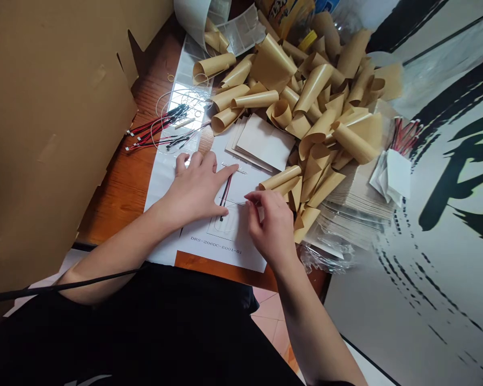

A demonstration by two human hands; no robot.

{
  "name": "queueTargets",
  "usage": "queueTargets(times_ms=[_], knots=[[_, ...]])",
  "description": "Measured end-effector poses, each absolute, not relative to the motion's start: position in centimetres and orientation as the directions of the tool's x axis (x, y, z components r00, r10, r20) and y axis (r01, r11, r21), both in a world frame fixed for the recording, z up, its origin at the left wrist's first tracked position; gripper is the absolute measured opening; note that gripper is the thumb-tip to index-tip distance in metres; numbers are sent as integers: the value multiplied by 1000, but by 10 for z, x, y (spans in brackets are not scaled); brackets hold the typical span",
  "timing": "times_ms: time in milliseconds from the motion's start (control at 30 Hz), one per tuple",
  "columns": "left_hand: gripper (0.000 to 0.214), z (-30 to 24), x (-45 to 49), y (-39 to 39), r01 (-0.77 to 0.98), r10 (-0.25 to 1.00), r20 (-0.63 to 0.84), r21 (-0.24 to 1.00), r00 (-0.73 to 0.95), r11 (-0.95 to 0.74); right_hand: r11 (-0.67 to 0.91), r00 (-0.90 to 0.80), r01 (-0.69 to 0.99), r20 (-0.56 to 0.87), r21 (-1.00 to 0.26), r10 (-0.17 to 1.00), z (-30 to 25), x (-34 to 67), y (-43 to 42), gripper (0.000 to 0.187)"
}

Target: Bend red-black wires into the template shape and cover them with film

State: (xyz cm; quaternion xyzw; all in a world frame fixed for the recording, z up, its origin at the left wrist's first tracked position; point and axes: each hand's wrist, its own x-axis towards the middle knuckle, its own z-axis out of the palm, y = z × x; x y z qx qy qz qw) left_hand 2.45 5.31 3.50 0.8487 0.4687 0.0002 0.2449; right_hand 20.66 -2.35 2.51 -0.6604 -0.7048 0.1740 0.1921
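Cable (226, 193) fore-and-aft, black end (221, 218) toward wearer (145, 321); left hand (195, 187) wide, right hand (272, 221) curled, grip unclear

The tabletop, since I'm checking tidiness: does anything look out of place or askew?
The curled brown papers lie heaped beyond the right hand, pointing every way; that looks untidy beside the printed sheet, which lies flat.
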Motion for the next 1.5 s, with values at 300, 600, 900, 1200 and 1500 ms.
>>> queueTargets(times_ms=[300, 600, 900, 1200, 1500], knots=[[80, 35, 27, 52, 804, 806, -243, 432, 540, -409, 62, -85, 879, -27, -474, 996, 27, 201, -31, 20], [77, 35, 28, 51, 811, 810, -255, 435, 528, -392, 92, -115, 892, -24, -442, 993, 29, 195, -35, 15], [77, 35, 28, 50, 825, 807, -279, 410, 520, -390, 161, -156, 882, 48, -443, 987, 27, 198, -46, 13], [67, 33, 26, 50, 806, 804, -234, 408, 546, -428, 249, -220, 877, 118, -411, 968, 20, 202, -48, 12], [71, 34, 31, 48, 828, 830, -231, 396, 508, -396, 227, -191, 876, 126, -426, 973, 19, 204, -47, 13]])
